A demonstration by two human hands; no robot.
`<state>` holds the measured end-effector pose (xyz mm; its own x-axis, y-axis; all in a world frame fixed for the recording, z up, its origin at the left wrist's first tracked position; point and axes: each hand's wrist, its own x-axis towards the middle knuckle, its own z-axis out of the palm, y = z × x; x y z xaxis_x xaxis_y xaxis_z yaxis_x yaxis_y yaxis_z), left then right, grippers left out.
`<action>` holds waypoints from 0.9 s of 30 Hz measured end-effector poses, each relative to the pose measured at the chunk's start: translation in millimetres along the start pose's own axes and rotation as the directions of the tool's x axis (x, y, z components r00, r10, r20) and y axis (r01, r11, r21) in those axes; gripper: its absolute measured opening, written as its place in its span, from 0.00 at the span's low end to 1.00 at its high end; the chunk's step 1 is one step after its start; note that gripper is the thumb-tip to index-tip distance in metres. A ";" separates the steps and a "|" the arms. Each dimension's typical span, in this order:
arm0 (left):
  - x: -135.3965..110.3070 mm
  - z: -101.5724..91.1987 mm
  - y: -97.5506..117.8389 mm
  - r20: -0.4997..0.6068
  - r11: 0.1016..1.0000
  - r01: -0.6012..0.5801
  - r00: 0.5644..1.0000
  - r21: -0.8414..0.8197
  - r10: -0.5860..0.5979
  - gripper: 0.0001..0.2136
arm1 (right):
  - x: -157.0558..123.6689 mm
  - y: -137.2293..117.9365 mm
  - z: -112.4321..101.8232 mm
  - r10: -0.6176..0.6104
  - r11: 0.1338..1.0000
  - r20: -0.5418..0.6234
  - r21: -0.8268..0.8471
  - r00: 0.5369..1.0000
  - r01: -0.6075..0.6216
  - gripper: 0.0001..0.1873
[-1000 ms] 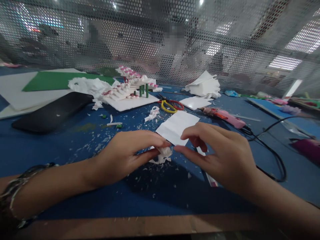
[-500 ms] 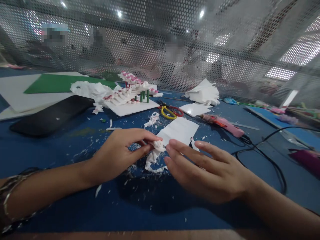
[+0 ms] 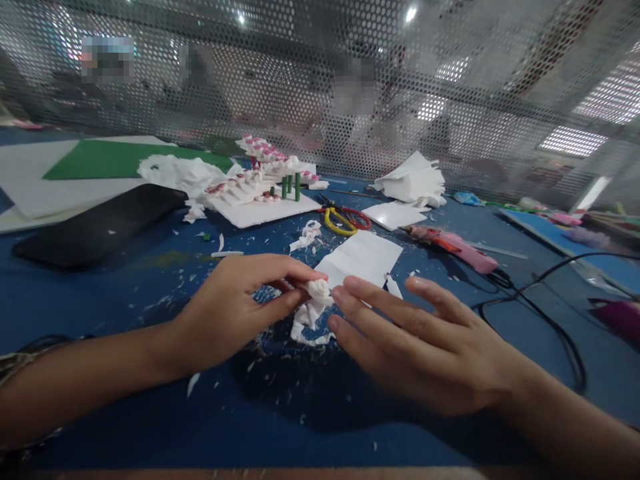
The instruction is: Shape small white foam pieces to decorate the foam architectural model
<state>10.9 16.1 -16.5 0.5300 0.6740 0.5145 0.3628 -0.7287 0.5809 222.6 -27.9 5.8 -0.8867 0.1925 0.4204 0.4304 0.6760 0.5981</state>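
Between the thumb and fingertips of my left hand (image 3: 250,303) is a small crumpled wad of white tissue paper (image 3: 319,289). My right hand (image 3: 425,347) is open just to the right of it, fingers stretched out, the fingertips close to the wad; whether they touch it I cannot tell. Below the wad a torn strip of tissue (image 3: 304,327) hangs or lies over the blue table (image 3: 200,427). A flat white sheet of paper (image 3: 363,259) lies just behind the hands, and a twisted tissue scrap (image 3: 306,236) is at its left.
Scissors with yellow and red handles (image 3: 343,221) lie behind the sheet. A pink glue gun (image 3: 457,249) with a black cable is at right. A white model with green posts (image 3: 270,203), a stack of white tissue (image 3: 410,181) and a black phone-like slab (image 3: 100,227) stand further back.
The view has shifted slightly. My left hand keeps its pinch on the tissue wad, and my right fingers have spread a little wider beside it.
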 end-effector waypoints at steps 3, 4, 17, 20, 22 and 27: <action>-1.2 1.2 3.0 0.019 0.994 0.083 0.996 -0.064 -0.082 0.08 | 1.8 -0.5 3.9 0.161 0.978 -0.046 0.142 0.986 -0.153 0.10; -1.7 1.9 4.6 0.033 0.990 0.120 0.993 -0.079 -0.117 0.08 | 2.5 -1.2 5.8 0.254 0.947 -0.054 0.214 0.966 -0.238 0.08; -4.7 13.7 13.7 0.150 0.989 0.052 0.988 -0.139 -0.031 0.06 | 9.1 -9.2 12.7 0.533 0.586 0.129 0.657 0.836 -0.475 0.11; -4.2 12.6 13.7 0.132 0.993 0.008 0.991 -0.121 0.009 0.06 | 9.1 -9.1 12.3 0.521 0.556 0.138 0.694 0.843 -0.457 0.12; -4.3 12.1 13.2 0.120 0.993 -0.018 0.992 -0.115 0.032 0.07 | 9.7 -9.3 11.7 0.525 0.540 0.135 0.710 0.840 -0.452 0.12; -5.8 13.0 10.7 0.097 0.992 -0.043 0.994 -0.116 0.054 0.07 | 11.4 -10.6 9.3 0.548 0.509 0.145 0.723 0.824 -0.466 0.12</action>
<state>21.6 2.8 -21.4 0.6207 0.6187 0.4815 0.2486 -0.7378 0.6276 206.4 -26.2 -2.1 -0.5190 0.6322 0.5754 0.5102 0.7691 -0.3849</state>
